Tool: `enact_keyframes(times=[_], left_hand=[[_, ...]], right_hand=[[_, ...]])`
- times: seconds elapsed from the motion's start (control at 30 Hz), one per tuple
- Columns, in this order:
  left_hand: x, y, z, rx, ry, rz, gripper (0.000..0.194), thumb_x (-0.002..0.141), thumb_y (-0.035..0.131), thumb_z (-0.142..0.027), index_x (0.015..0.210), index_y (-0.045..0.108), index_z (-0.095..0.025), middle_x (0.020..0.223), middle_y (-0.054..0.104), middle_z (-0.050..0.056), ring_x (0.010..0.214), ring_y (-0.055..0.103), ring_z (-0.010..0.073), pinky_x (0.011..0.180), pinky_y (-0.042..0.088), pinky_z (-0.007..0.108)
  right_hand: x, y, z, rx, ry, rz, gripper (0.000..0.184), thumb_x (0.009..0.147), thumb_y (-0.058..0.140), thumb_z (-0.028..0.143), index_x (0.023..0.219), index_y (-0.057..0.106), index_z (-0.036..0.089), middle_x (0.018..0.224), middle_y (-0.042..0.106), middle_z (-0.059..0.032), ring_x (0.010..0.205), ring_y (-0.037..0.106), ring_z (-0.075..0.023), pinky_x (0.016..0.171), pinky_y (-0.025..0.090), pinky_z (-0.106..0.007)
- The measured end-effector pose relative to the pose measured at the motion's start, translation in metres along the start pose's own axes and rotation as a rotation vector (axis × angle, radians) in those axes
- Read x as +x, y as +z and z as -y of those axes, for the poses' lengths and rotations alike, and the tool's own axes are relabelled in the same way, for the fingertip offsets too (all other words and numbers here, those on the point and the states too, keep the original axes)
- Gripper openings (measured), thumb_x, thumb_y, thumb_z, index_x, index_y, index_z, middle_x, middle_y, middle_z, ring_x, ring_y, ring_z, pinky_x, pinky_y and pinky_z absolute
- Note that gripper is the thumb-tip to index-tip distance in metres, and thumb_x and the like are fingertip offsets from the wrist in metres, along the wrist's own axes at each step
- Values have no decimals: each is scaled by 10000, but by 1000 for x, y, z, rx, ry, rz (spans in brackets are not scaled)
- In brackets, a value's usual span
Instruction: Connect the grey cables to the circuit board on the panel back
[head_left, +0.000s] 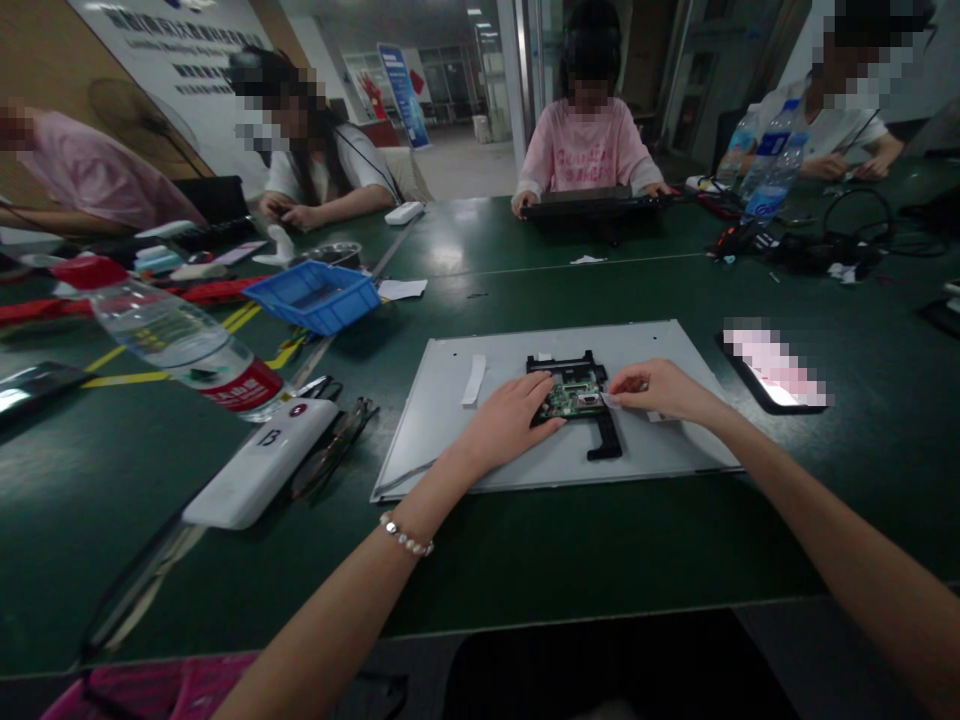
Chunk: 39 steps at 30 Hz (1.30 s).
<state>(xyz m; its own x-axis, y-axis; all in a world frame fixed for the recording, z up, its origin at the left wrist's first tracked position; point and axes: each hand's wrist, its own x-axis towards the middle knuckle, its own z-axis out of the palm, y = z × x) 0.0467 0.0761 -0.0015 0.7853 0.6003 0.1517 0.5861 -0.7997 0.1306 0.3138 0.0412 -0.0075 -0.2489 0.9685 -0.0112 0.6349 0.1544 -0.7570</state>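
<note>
A grey metal panel [675, 350] lies flat on the green table. On it sits a small green circuit board [576, 396] in a black frame [604, 440]. My left hand [510, 420] rests on the board's left side, fingers laid flat and pressing on it. My right hand [656, 388] is at the board's right edge, its fingers pinched on a small pale piece that I cannot make out. A strip of white tape [474, 380] is stuck to the panel left of my left hand.
A water bottle [180, 345], a white power bank [259, 462] and glasses [334, 450] lie at left, a blue bin [315, 295] behind them. A phone [772, 368] lies at right. Several people sit at the far side with bottles [772, 165] and cables [832, 245].
</note>
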Motion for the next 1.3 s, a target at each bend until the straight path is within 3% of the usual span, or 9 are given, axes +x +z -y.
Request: enact_keyframes(times=[0.37, 0.5, 0.6, 0.7, 0.8, 0.87, 1.0, 1.17, 1.3], left_hand=[[0, -1, -3, 68, 13, -1, 556, 936, 403, -467, 1380, 357, -136, 1431, 402, 129, 1284, 404, 251, 1074, 303, 389], [0, -8, -4, 127, -1, -68, 552, 929, 405, -482, 1374, 372, -159, 1441, 388, 123, 1297, 377, 274, 1080, 265, 429], [0, -17, 14, 133, -150, -222, 443, 945, 392, -399, 1315, 448, -161, 1372, 462, 124, 1235, 431, 283, 1039, 306, 445], [-2, -21, 50, 43, -322, -402, 335, 920, 408, -284, 1196, 546, -155, 1223, 560, 114, 1124, 507, 262, 984, 373, 416], [-7, -14, 87, -146, -394, -459, 333, 842, 470, -234, 1148, 577, -158, 1156, 590, 84, 896, 586, 188, 881, 452, 332], [-9, -7, 101, -247, -417, -398, 395, 785, 527, -253, 1166, 576, -158, 1142, 607, 77, 812, 592, 174, 804, 477, 308], [-10, -1, 105, -268, -392, -305, 373, 739, 540, -250, 1086, 639, -158, 992, 665, 67, 740, 597, 175, 747, 473, 300], [-8, -13, 103, -308, -445, -431, 194, 743, 558, -287, 807, 705, -179, 788, 687, 45, 727, 602, 185, 710, 449, 295], [-10, -28, 106, -650, -557, -568, 248, 711, 639, -371, 836, 711, -170, 737, 671, 36, 651, 568, 145, 593, 415, 241]], right_hand=[[-3, -2, 1, -34, -6, -70, 205, 750, 624, 335, 882, 717, 207, 1010, 666, -76, 791, 617, -184, 700, 491, -319], [-5, -7, 3, -18, -8, -104, 212, 781, 572, 304, 885, 716, 189, 1008, 680, -84, 812, 629, -190, 727, 490, -322], [-6, -8, 6, -33, -22, -152, 236, 799, 540, 315, 889, 716, 185, 964, 694, -83, 798, 627, -197, 725, 482, -333], [-7, -8, 10, -64, -73, -182, 247, 808, 531, 337, 884, 717, 193, 948, 696, -73, 787, 620, -193, 717, 473, -333], [-8, -7, 14, -61, -143, -161, 248, 821, 528, 348, 894, 714, 199, 963, 689, -64, 790, 618, -181, 705, 470, -317], [-7, -5, 14, -54, -172, -143, 241, 829, 526, 339, 905, 710, 203, 966, 685, -60, 791, 618, -176, 700, 471, -311], [-6, -2, 10, -61, -186, -134, 222, 830, 528, 308, 906, 709, 205, 945, 686, -59, 787, 617, -177, 713, 476, -318], [-4, -1, 10, -46, -197, -158, 223, 831, 533, 312, 910, 711, 204, 947, 689, -56, 779, 618, -173, 699, 480, -312], [-3, 0, 11, -23, -199, -187, 227, 830, 533, 316, 911, 712, 202, 951, 692, -59, 796, 621, -175, 691, 480, -308]])
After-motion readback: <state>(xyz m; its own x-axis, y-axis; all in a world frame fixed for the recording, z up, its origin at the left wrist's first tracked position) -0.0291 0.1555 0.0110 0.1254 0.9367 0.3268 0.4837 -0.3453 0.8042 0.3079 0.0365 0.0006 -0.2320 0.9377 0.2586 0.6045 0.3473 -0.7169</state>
